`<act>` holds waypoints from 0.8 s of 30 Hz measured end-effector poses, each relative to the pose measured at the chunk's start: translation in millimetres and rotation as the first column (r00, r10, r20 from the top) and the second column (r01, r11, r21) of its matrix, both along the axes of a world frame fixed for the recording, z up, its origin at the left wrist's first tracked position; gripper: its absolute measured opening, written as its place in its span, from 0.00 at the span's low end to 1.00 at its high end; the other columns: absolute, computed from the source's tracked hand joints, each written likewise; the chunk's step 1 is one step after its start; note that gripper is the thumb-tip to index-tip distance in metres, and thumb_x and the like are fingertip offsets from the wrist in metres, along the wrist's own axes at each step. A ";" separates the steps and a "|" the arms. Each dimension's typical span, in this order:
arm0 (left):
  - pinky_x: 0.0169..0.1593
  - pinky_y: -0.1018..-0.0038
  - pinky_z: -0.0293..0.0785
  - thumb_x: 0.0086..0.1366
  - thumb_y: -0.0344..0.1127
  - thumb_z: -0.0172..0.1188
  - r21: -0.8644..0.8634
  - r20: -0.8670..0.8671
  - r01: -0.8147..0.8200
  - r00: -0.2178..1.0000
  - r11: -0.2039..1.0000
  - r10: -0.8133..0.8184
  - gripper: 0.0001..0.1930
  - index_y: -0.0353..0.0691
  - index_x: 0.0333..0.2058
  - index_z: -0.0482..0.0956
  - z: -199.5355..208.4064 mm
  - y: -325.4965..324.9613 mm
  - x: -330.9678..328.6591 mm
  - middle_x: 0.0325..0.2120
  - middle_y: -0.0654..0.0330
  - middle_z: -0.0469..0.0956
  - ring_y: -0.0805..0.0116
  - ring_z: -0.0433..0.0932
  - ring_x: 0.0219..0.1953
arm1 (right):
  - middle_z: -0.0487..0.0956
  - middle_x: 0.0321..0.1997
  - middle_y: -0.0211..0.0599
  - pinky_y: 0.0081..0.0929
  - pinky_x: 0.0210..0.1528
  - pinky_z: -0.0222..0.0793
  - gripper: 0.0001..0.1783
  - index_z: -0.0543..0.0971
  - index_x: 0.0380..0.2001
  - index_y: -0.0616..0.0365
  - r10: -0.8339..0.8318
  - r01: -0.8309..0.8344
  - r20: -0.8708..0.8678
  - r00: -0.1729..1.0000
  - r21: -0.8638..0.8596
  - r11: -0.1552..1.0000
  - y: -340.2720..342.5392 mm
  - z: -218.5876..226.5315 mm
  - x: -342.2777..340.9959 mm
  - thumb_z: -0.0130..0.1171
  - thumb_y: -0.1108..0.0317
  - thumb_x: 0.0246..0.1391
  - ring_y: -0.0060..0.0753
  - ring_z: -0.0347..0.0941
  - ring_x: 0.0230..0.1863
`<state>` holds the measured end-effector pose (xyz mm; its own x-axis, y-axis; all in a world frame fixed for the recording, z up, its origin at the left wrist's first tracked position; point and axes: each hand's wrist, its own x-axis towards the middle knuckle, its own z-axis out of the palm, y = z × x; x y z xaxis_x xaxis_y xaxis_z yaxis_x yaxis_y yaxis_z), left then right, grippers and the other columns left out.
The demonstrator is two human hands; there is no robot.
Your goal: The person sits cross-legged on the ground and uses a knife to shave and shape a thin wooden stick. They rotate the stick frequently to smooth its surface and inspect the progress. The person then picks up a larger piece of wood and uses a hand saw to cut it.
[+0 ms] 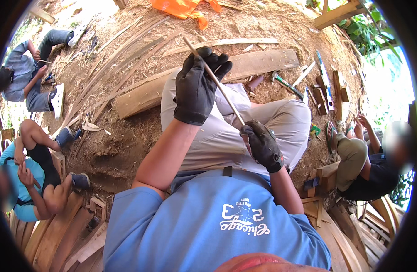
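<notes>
Our blue T-shirt (190, 217) lies nearest; above our pale trousers (281, 118), our right hand (263, 144) (black-gloved, like the other) is closed round a thin wooden stick's (226, 99) lower end, our left hand (198, 88) loosely curled, holding its upper part.

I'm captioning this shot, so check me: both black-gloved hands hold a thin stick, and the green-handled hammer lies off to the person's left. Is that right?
Not quite: the green-handled hammer lies off to the person's right, as the head view shows. The rest stands: the left hand and right hand, both black-gloved, hold the thin stick.
</notes>
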<state>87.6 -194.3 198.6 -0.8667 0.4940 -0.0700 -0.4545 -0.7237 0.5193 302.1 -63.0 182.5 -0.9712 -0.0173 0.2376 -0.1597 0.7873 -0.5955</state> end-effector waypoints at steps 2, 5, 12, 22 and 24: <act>0.65 0.46 0.78 0.81 0.38 0.48 -0.078 -0.014 0.053 0.998 0.996 -0.054 0.14 0.36 0.54 0.77 -2.2 -4.0 -2.3 0.47 0.51 0.81 0.50 0.82 0.56 | 0.80 0.41 0.50 0.48 0.39 0.75 0.10 0.79 0.41 0.63 0.021 -0.021 -0.012 1.000 0.015 1.000 6.0 5.6 0.3 0.65 0.78 0.54 0.58 0.78 0.39; 0.62 0.50 0.81 0.81 0.37 0.51 -0.186 -0.060 0.098 0.992 0.978 -0.110 0.14 0.35 0.54 0.79 0.4 -19.8 -4.7 0.46 0.53 0.82 0.54 0.83 0.53 | 0.80 0.41 0.48 0.49 0.40 0.75 0.09 0.79 0.40 0.62 -0.008 0.009 0.030 1.000 -0.039 0.999 22.8 11.0 4.6 0.64 0.76 0.56 0.58 0.77 0.39; 0.40 0.74 0.78 0.79 0.36 0.56 -0.466 -0.180 0.057 0.971 0.883 -0.157 0.15 0.35 0.57 0.80 10.1 -53.8 -3.4 0.42 0.57 0.84 0.72 0.80 0.35 | 0.81 0.42 0.48 0.47 0.44 0.75 0.06 0.79 0.40 0.61 -0.071 0.080 -0.096 0.993 0.092 0.993 54.5 0.8 16.7 0.61 0.75 0.60 0.53 0.78 0.41; 0.45 0.70 0.82 0.78 0.33 0.57 -0.417 -0.302 -0.192 0.951 0.888 0.063 0.16 0.31 0.58 0.78 23.5 -78.9 -19.5 0.47 0.52 0.85 0.68 0.86 0.42 | 0.83 0.41 0.49 0.39 0.47 0.75 0.12 0.82 0.44 0.65 -0.419 0.459 -0.278 0.864 0.095 0.883 75.8 -1.3 34.0 0.54 0.69 0.65 0.48 0.81 0.42; 0.46 0.70 0.82 0.78 0.34 0.57 -0.419 -0.314 -0.213 0.946 0.883 0.079 0.16 0.31 0.58 0.79 27.4 -81.9 -22.2 0.47 0.52 0.85 0.68 0.86 0.42 | 0.83 0.42 0.49 0.39 0.45 0.75 0.11 0.81 0.44 0.66 -0.418 0.440 -0.287 0.862 0.016 0.898 77.5 -6.8 38.1 0.55 0.70 0.66 0.48 0.80 0.41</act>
<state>65.5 -276.3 226.0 -0.9422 0.3350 0.0058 -0.1490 -0.4345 0.8882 340.2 14.4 175.6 -0.7852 0.3568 0.5061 0.0597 0.8571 -0.5117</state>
